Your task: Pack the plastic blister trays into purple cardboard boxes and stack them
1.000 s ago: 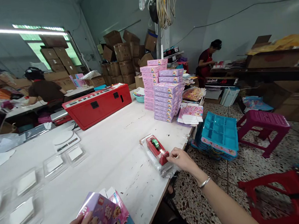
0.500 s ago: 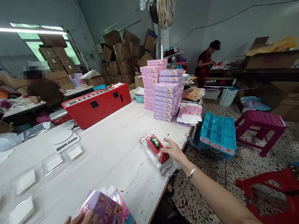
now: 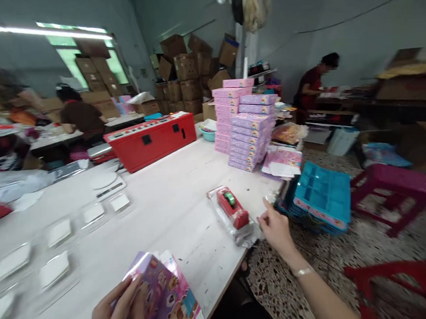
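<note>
My left hand (image 3: 117, 309) grips a purple printed cardboard box (image 3: 158, 285) by its left side at the table's near edge. The box looks partly open, with white and pink flaps at its top and a cartoon bear on its face. My right hand (image 3: 276, 228) is in the air by the table's right edge, index finger stretched and the others loosely bent. A pale shiny patch shows near that fingertip; I cannot tell whether it is tape. Just left of this hand, a red tape dispenser (image 3: 233, 209) with a green roll rests on clear plastic wrapping (image 3: 219, 217).
Stacked pink and purple boxes (image 3: 249, 132) stand at the far right of the white table (image 3: 165, 206), beside flat printed cartons (image 3: 282, 162). Clear packs (image 3: 59, 233), a scale (image 3: 109, 186) and a red case (image 3: 153, 144) lie leftward. Blue trays (image 3: 322, 190) and stools stand right. Co-workers sit behind.
My right hand has drawn away from the tape dispenser, rightward to the table edge. My left hand still holds the purple box. The whole view has shifted, with things appearing farther right.
</note>
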The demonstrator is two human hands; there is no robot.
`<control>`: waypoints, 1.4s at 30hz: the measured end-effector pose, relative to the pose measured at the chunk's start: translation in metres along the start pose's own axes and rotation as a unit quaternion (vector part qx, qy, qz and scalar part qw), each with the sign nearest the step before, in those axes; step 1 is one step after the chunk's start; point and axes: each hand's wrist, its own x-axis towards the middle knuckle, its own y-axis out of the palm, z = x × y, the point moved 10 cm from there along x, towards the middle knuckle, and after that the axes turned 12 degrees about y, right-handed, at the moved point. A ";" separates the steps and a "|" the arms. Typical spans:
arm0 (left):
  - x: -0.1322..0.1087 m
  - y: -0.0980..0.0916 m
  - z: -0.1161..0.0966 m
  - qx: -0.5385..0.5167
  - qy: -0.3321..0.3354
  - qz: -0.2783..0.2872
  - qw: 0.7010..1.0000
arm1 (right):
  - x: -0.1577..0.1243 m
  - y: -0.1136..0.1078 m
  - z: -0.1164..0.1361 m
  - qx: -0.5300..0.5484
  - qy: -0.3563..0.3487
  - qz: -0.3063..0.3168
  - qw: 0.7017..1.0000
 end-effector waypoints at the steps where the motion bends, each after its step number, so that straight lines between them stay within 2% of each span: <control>1: 0.002 -0.001 -0.008 0.001 0.005 0.003 1.000 | -0.005 0.003 0.009 0.019 -0.016 0.011 1.000; 2: 0.004 -0.002 -0.016 0.002 0.014 0.000 1.000 | -0.011 0.013 0.019 0.061 -0.023 0.041 0.997; 4: 0.007 -0.005 -0.017 0.016 -0.011 -0.015 1.000 | -0.031 0.052 0.045 0.164 -0.014 0.129 0.978; 7: 0.004 -0.006 -0.008 0.001 -0.074 -0.033 0.997 | -0.087 0.144 0.092 0.271 0.041 0.296 0.915; 10: 0.002 -0.007 -0.010 -0.032 -0.075 -0.044 0.996 | -0.150 0.224 0.133 0.300 0.073 0.444 0.841; 11: 0.002 -0.007 -0.011 -0.032 -0.067 -0.039 0.996 | -0.165 0.241 0.139 0.293 0.074 0.474 0.827; 13: 0.003 -0.003 -0.015 -0.015 -0.037 -0.007 0.999 | -0.183 0.259 0.138 0.271 0.075 0.495 0.822; 16: 0.006 0.006 -0.016 0.001 0.008 0.065 0.998 | -0.188 0.262 0.118 0.262 0.078 0.476 0.836; 18: 0.007 0.008 -0.009 -0.024 0.001 0.094 0.995 | -0.188 0.262 0.101 0.277 0.075 0.453 0.844; 19: 0.007 0.008 -0.004 -0.047 -0.017 0.101 0.994 | -0.187 0.263 0.091 0.275 0.073 0.433 0.856; 21: 0.003 0.005 0.007 -0.103 -0.078 0.093 0.987 | -0.179 0.265 0.064 0.237 0.074 0.361 0.899; 23: -0.012 -0.007 0.020 -0.143 -0.177 0.027 0.973 | -0.167 0.265 0.036 0.181 0.100 0.287 0.935; 24: -0.025 -0.015 0.026 -0.156 -0.233 -0.024 0.960 | -0.162 0.267 0.025 0.170 0.123 0.280 0.937; 26: -0.056 -0.023 0.032 -0.188 -0.333 -0.113 0.917 | -0.153 0.270 0.020 0.197 0.162 0.327 0.910; 28: -0.078 -0.016 0.027 -0.243 -0.384 -0.127 0.882 | -0.142 0.264 0.045 0.235 0.142 0.402 0.874; 29: -0.081 -0.013 0.024 -0.252 -0.388 -0.114 0.879 | -0.134 0.255 0.065 0.238 0.100 0.426 0.867; 30: -0.079 -0.014 0.021 -0.238 -0.380 -0.099 0.888 | -0.127 0.245 0.088 0.223 0.039 0.437 0.870; 32: -0.058 -0.025 0.015 -0.156 -0.317 -0.080 0.932 | -0.125 0.229 0.136 0.154 -0.130 0.453 0.868; 33: -0.041 -0.030 0.010 -0.113 -0.260 -0.073 0.956 | -0.133 0.225 0.157 0.114 -0.227 0.460 0.851; 34: -0.021 -0.029 0.003 -0.090 -0.190 -0.054 0.976 | -0.145 0.222 0.171 0.076 -0.321 0.466 0.821; 36: 0.010 -0.014 -0.016 -0.111 -0.049 0.013 0.992 | -0.173 0.220 0.180 0.022 -0.457 0.475 0.752; 37: 0.019 -0.006 -0.023 -0.132 0.000 0.037 0.991 | -0.182 0.220 0.177 0.006 -0.484 0.478 0.733; 38: 0.024 0.000 -0.026 -0.146 0.025 0.049 0.988 | -0.185 0.220 0.172 -0.005 -0.482 0.477 0.735; 39: 0.026 0.003 -0.025 -0.149 0.033 0.048 0.987 | -0.181 0.218 0.167 -0.005 -0.455 0.469 0.757; 40: 0.025 0.003 -0.023 -0.140 0.029 0.034 0.989 | -0.172 0.214 0.162 0.009 -0.410 0.452 0.793; 42: 0.018 0.002 -0.021 -0.109 0.017 0.011 0.994 | -0.148 0.200 0.150 0.082 -0.276 0.397 0.871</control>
